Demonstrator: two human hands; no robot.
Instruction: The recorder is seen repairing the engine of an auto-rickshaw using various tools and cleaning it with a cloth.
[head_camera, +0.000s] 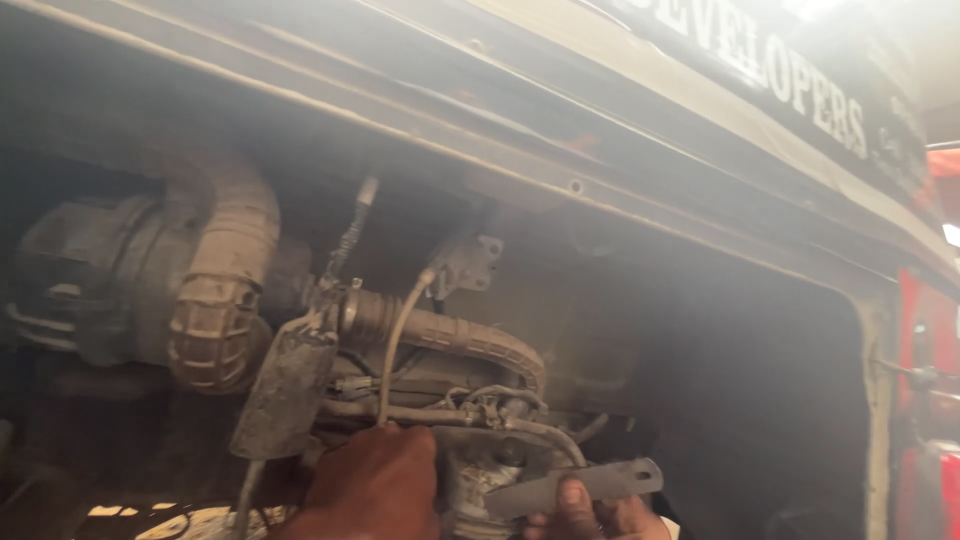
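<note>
My right hand (590, 515) pinches a flat grey bar (585, 485), thumb on top, at six o'clock. My left hand (375, 485), at seven, is curled against the engine parts (480, 440); I can't tell what it grasps. A ribbed hose (225, 275) sits at nine, and a cable (395, 345) rises toward twelve.

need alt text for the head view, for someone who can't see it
Two bare hands work in a dusty vehicle engine bay: the left hand presses against the engine parts, the right hand grips a flat grey metal tool. Above sit a ribbed air hose, thin cables and the body edge.
</note>
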